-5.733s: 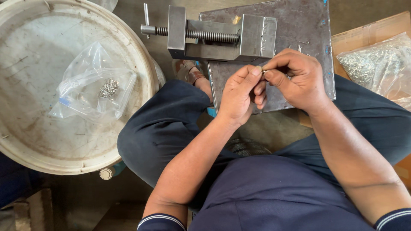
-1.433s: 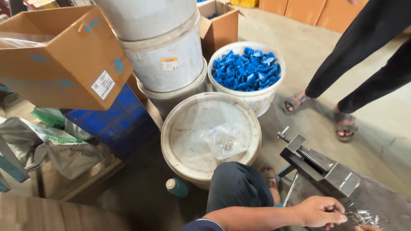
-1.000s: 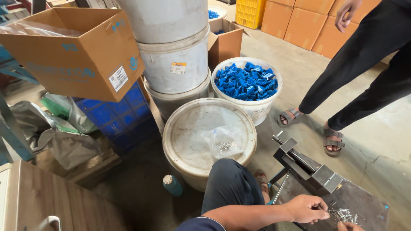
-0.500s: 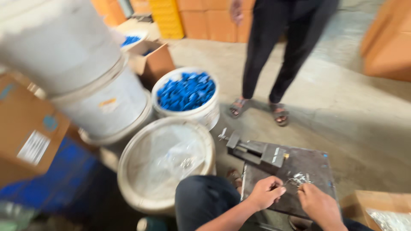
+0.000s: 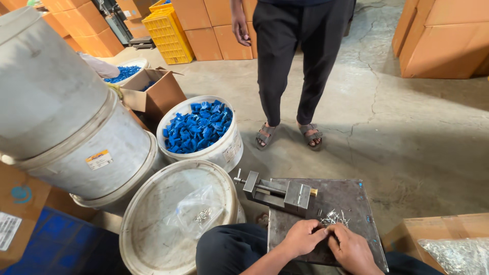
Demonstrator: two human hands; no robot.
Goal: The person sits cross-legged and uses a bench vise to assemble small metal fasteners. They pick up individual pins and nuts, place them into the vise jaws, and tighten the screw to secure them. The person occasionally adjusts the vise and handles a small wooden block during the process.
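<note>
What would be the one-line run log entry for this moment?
left hand: touching right | right hand: on metal plate | pins: loose beside fingers | vise: untouched

The plate (image 5: 346, 203) under the hands is dull grey metal, scuffed and matt, and the small vise (image 5: 277, 192) on it is brighter bare steel with a threaded screw, beside a scatter of shiny little metal pins (image 5: 333, 218). The buckets (image 5: 226, 150) are smooth white plastic (one holds glossy blue plastic pieces (image 5: 198, 127)), the bag (image 5: 196, 216) is clear crinkled film, the boxes (image 5: 443, 35) matt brown cardboard, the floor (image 5: 407, 127) rough cracked concrete.
</note>
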